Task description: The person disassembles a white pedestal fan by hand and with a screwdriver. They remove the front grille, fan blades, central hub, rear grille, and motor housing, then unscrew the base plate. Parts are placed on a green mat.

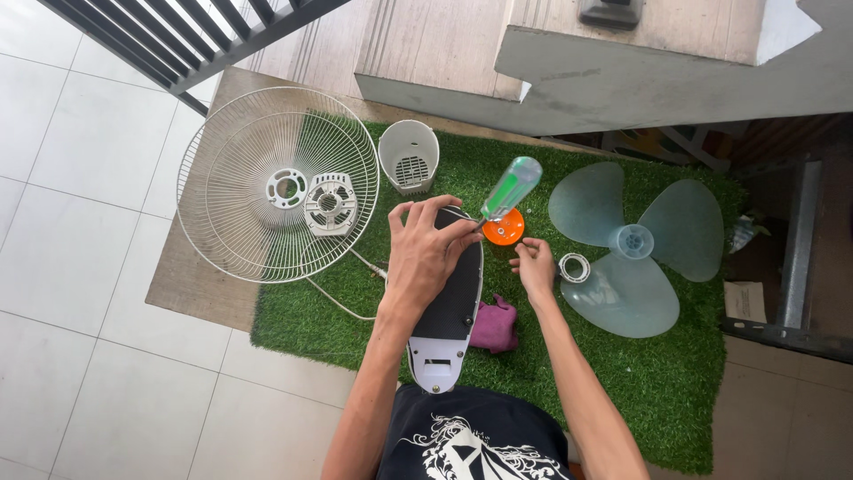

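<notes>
A dark and white fan body (pixel 449 324) lies on the green turf mat (pixel 657 373), pointing away from me. My left hand (pixel 425 253) rests over its far end, fingers spread. Its fingertips pinch the shaft of a screwdriver with a clear green handle (pixel 512 185), which tilts up to the right. My right hand (pixel 536 265) is down on the mat with fingers curled, between an orange round cap (pixel 505 231) and a small white ring (pixel 575 267). Whether it holds anything small is hidden.
A white wire fan guard (pixel 240 191) with a square plastic motor cover (pixel 329 203) lies at the left, and a white plastic housing (pixel 409 156) stands behind it. A translucent three-blade propeller (pixel 633 244) lies at the right. A purple cloth (pixel 495 326) is beside the fan body. A concrete step (pixel 622 80) is beyond.
</notes>
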